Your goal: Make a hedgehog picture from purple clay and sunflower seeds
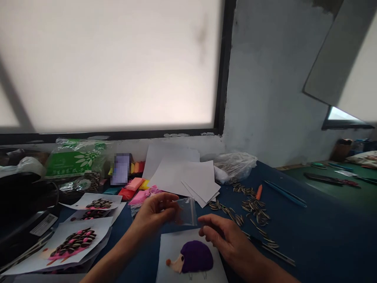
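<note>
A small clear zip bag (pixel 188 212) is pinched between the thumb and fingers of my left hand (pixel 160 210), with its zip edge pointing right. A little orange-brown shows through the bag near my fingertips; I cannot make out what it is. Just right of the zip edge, my right hand (pixel 220 234) has curved, parted fingers and holds nothing visible. Below both hands lies a white sheet with a purple hedgehog (pixel 197 257); it has a beige face, an orange nose and drawn legs.
Loose striped sunflower seeds (pixel 256 210) lie to the right, near an orange crayon-like stick (pixel 259 192) and blue tweezers (pixel 285 193). Finished seed-covered pictures (pixel 101 232) are stacked at left. Blank white sheets (pixel 176 173), coloured clay packs (pixel 132 188) and a phone (pixel 120 169) sit further back.
</note>
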`<state>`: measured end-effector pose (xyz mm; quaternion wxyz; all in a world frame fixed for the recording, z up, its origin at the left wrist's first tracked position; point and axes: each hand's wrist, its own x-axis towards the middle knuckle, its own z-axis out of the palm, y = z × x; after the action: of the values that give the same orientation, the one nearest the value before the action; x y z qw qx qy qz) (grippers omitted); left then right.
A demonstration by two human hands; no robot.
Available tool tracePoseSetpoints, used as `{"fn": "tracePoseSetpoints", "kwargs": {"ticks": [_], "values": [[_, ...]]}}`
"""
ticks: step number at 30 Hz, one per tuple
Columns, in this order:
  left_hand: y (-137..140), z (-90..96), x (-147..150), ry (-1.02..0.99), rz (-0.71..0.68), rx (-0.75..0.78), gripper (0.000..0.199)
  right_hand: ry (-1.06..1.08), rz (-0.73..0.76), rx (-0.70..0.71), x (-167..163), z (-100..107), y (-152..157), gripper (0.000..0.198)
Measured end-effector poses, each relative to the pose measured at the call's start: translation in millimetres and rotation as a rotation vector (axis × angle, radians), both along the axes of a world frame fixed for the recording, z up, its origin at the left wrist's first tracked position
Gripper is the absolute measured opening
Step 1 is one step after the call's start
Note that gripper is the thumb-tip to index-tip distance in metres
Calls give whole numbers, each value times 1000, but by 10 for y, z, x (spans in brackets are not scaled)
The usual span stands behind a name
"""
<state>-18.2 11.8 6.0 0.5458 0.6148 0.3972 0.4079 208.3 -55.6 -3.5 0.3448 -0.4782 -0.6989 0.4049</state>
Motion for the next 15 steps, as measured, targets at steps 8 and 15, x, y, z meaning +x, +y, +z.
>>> {"fn": "tracePoseSetpoints", "kwargs": {"ticks": [8,15], "values": [[-204,-30,270,-16,-149,-77,26,266,42,-154,-33,64,-1,35],[-228,58,222,55,-203,-108,32,385,46,-209,-17,63,9,44]]}}
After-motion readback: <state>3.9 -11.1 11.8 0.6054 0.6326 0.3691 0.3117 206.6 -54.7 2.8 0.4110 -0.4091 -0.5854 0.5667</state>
